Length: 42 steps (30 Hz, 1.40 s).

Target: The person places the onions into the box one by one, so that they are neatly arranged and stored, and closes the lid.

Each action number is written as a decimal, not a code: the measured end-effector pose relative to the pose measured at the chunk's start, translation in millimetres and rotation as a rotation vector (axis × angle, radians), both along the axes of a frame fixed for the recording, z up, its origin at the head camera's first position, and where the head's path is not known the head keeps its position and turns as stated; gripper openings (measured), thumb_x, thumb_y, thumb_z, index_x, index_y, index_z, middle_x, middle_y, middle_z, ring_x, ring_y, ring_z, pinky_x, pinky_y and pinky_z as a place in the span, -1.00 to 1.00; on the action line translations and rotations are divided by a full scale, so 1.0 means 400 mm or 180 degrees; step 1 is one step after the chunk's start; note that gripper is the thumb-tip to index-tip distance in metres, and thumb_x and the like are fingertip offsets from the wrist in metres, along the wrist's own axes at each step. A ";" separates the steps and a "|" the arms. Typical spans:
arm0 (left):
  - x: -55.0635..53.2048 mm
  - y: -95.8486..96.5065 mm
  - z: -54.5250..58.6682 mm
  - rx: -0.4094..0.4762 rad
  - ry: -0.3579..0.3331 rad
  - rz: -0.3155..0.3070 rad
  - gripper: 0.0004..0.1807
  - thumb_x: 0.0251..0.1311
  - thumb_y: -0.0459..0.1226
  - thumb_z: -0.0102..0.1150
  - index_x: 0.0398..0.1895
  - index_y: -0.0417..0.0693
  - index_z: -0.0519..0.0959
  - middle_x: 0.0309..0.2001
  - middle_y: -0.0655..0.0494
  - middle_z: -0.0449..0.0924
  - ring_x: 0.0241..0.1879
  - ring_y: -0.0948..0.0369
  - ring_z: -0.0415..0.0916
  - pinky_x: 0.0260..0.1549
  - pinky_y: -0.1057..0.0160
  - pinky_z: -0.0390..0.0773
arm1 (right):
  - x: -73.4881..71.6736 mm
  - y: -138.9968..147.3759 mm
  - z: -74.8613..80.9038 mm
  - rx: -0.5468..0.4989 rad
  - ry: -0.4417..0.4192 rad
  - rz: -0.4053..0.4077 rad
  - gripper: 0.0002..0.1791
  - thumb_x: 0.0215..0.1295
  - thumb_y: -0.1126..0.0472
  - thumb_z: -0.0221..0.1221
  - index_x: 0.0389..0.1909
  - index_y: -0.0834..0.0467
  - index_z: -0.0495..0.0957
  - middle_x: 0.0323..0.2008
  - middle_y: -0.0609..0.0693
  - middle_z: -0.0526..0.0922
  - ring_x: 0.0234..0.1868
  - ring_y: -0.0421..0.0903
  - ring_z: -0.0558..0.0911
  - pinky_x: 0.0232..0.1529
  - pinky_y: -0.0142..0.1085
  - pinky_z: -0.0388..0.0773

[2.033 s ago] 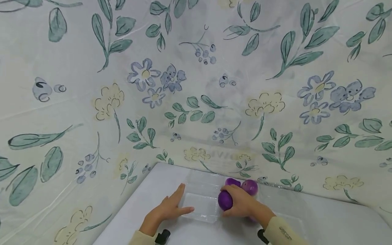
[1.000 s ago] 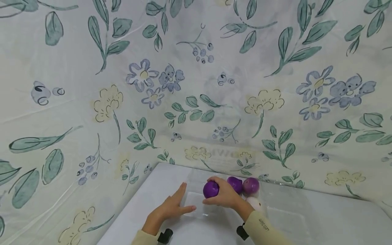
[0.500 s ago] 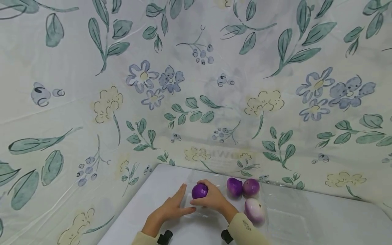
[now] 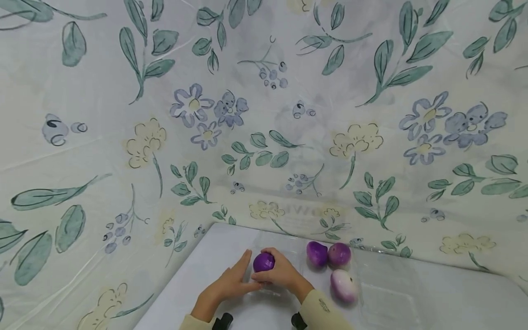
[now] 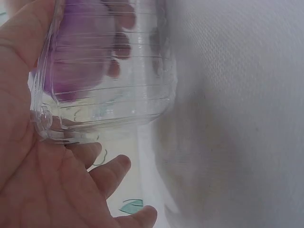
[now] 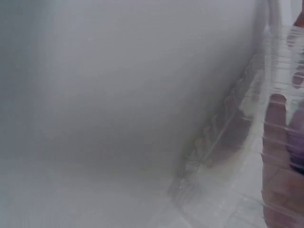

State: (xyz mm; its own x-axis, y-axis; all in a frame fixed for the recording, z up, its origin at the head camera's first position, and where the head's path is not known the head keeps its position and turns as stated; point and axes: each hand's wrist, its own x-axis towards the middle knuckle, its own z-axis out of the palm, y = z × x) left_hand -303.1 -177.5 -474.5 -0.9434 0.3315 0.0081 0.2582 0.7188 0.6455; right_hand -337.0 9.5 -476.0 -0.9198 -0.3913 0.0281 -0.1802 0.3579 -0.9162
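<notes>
Between the thumb and fingers of my right hand (image 4: 282, 273) is a round, glossy purple onion (image 4: 264, 262), held inside a clear plastic box (image 4: 284, 247). My left hand (image 4: 228, 283) lies along the box's near left corner, fingers and thumb spread and fairly straight. In the left wrist view, that hand (image 5: 42, 166) touches the ribbed wall of the box (image 5: 109, 107), and the purple onion (image 5: 80, 47) shows blurred through the plastic. Through the box in the right wrist view, some fingers of the right hand (image 6: 275, 156) appear beside part of the purple onion (image 6: 297, 137).
Right of the box sit a dark purple onion (image 4: 316, 255), a purple-pink onion (image 4: 339, 255) and a paler white-and-pink onion (image 4: 343, 286). Another clear plastic tray or lid (image 4: 387, 288) lies farther right on the white table (image 4: 462, 293). A floral cloth (image 4: 264, 114) hangs behind.
My right hand has carried the purple onion leftward from beside the other onions into the box, near the left hand. The pale onion has come into full view. My left hand stays nearly still.
</notes>
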 end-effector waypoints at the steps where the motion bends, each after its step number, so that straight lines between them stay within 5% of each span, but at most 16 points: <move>1: 0.000 -0.001 -0.001 -0.0005 0.0002 0.0006 0.19 0.11 0.11 0.34 0.54 -0.38 -0.11 0.55 -0.33 -0.12 0.51 -0.25 -0.02 0.28 -0.52 -0.03 | 0.000 -0.001 0.000 -0.0011 -0.0029 0.0019 -0.17 -0.05 0.16 0.52 0.28 0.15 0.37 0.10 0.23 0.54 0.02 0.10 0.59 -0.01 0.01 0.61; 18: 0.006 -0.004 0.004 0.0018 -0.0004 0.0010 0.20 0.11 0.13 0.34 0.53 -0.38 -0.11 0.54 -0.34 -0.11 0.50 -0.26 -0.01 0.31 -0.48 0.01 | -0.011 -0.011 -0.012 0.0126 -0.0211 0.0029 -0.15 -0.08 0.18 0.52 0.30 0.13 0.38 0.17 0.22 0.52 0.09 0.16 0.56 0.11 0.13 0.53; 31: -0.005 0.001 0.006 0.0062 -0.0160 0.0057 0.23 0.10 0.21 0.31 0.57 -0.26 -0.16 0.58 -0.22 -0.17 0.53 -0.20 -0.07 0.40 -0.30 0.07 | -0.008 -0.016 -0.008 0.0241 -0.0057 -0.0054 -0.15 -0.11 0.24 0.54 0.23 0.30 0.36 0.13 0.27 0.54 0.14 0.20 0.56 0.22 0.14 0.47; 42: -0.001 0.000 0.008 0.0066 -0.0185 0.0074 0.23 0.10 0.20 0.31 0.57 -0.26 -0.16 0.58 -0.22 -0.17 0.53 -0.21 -0.07 0.38 -0.37 0.03 | -0.012 -0.025 -0.017 0.0336 -0.0110 -0.0079 -0.16 -0.11 0.22 0.54 0.23 0.25 0.36 0.14 0.24 0.53 0.17 0.20 0.54 0.24 0.16 0.44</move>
State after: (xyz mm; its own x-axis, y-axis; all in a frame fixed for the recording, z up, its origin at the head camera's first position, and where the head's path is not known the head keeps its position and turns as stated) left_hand -303.6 -177.6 -471.5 -0.9500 0.3098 -0.0403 0.2031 0.7104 0.6738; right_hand -341.7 -0.5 -482.9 -0.9290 -0.3675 -0.0439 -0.1391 0.4568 -0.8786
